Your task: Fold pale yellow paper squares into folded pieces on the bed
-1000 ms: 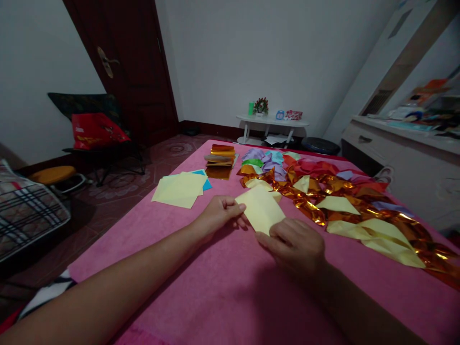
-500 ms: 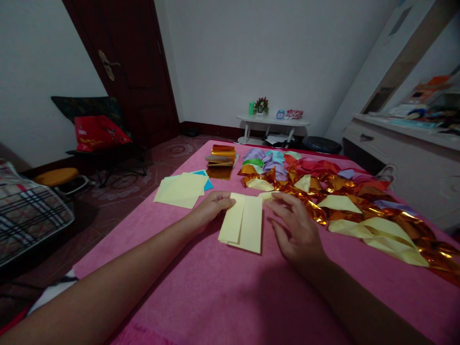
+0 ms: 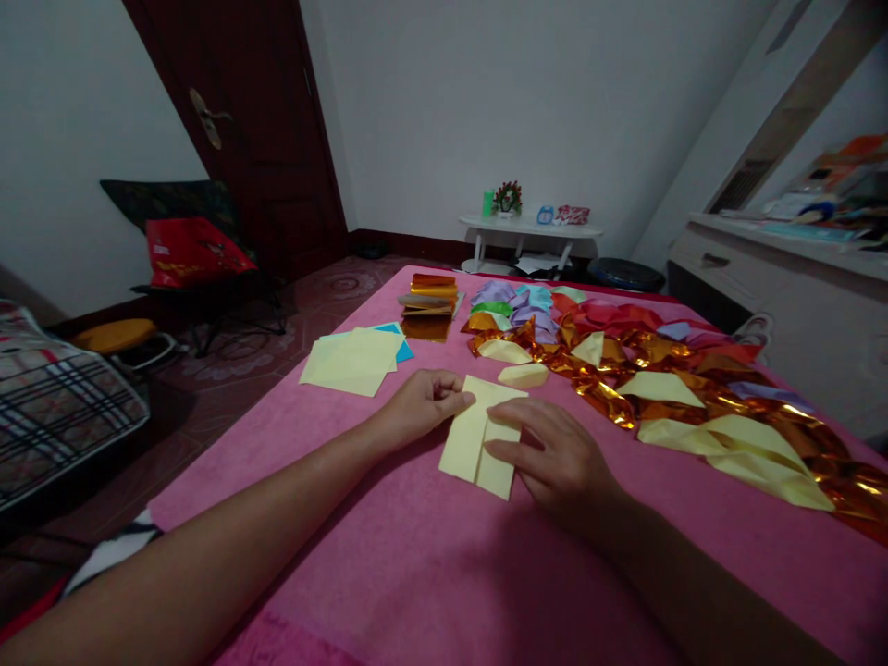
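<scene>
A pale yellow sheet of paper (image 3: 475, 439), partly folded, lies on the pink cloth (image 3: 430, 564) in front of me. My left hand (image 3: 420, 407) pinches its upper left corner between thumb and fingers. My right hand (image 3: 555, 458) rests on the sheet's right side, fingers stretched flat across the fold. A small folded yellow piece (image 3: 525, 375) lies just beyond the sheet.
A stack of yellow sheets over a blue one (image 3: 351, 359) lies to the left. Gold foil sheets (image 3: 426, 305) are piled further back. A long string of folded gold, yellow, purple and red pieces (image 3: 694, 393) runs along the right. A chair (image 3: 187, 254) and dark door (image 3: 264, 129) stand left.
The sheet was held up in both hands, then laid flat with a flap folded. Now my right hand has come down onto its right side and my left grips the top corner.
</scene>
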### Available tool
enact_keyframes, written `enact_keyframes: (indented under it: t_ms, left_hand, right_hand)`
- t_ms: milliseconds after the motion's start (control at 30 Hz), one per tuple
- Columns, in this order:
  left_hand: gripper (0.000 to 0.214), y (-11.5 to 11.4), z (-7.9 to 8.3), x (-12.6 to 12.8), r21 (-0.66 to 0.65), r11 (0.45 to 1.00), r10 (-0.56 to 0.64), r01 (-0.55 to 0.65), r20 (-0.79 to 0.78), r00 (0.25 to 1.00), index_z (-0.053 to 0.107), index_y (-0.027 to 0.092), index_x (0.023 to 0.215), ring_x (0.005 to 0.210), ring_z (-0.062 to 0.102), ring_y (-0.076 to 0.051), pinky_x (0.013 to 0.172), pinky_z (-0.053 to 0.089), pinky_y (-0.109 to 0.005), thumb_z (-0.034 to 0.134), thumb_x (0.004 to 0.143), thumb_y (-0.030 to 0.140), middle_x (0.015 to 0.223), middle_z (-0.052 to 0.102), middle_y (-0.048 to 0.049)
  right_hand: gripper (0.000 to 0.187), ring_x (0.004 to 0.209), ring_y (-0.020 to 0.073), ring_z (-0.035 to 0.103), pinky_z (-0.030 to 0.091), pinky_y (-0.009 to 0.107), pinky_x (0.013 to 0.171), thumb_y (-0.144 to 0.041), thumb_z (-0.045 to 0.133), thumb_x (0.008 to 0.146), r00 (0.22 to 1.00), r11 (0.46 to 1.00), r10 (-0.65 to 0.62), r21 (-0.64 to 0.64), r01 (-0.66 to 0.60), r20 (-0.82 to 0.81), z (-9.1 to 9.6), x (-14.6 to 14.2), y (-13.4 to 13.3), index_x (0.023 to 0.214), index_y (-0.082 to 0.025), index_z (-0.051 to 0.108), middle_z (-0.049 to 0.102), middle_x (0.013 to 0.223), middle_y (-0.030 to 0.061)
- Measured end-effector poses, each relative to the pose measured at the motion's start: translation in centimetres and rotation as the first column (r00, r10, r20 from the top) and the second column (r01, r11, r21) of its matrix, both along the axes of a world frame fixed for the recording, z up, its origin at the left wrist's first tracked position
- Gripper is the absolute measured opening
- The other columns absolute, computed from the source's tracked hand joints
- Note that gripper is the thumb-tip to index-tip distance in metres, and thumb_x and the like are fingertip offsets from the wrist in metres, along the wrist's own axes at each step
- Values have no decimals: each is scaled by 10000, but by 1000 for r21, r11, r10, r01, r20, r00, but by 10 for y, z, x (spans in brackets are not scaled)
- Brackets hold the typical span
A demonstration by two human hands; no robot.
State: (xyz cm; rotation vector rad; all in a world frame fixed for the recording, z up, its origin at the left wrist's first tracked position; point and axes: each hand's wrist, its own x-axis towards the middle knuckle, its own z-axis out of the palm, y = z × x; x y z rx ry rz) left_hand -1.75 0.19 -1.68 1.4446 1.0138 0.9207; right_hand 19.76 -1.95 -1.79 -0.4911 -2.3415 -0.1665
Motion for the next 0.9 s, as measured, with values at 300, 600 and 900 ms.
enact_keyframes:
  t_ms: [300, 600, 900]
  left_hand:
    - [455, -3, -1, 1, 26, 974, 226, -225, -51, 973, 449, 141, 1122, 393, 540, -105, 407, 442, -186, 667, 724, 178, 483, 529, 85]
    - [160, -10, -4, 3, -234, 959, 164, -162, -11, 986, 538, 120, 974, 476, 600, -104, 513, 525, -240, 531, 816, 150, 589, 594, 12]
    - [314, -22, 28, -23, 416, 821, 26, 391, -711, 702, 704, 253, 1018, 967, 573, -214, 836, 462, -352, 715, 708, 297, 1064, 599, -75]
  right_hand:
    - [280, 966, 234, 589, 479, 415, 786, 10, 483, 787, 979, 988, -106, -126, 85, -175, -1, 7, 9, 882, -168, 678, 652, 1006, 122]
    - [345, 848, 196, 576, 460, 358, 757, 45, 480, 715, 1000, 938, 13, -346, -20, -21, -4, -2, -1, 941, -143, 659, 658, 904, 78]
    - [323, 889, 176, 544, 434, 316, 796, 41, 478, 717, 999, 839, -2, -544, 23, 38, -6, -3, -1, 886, -157, 670, 629, 940, 53]
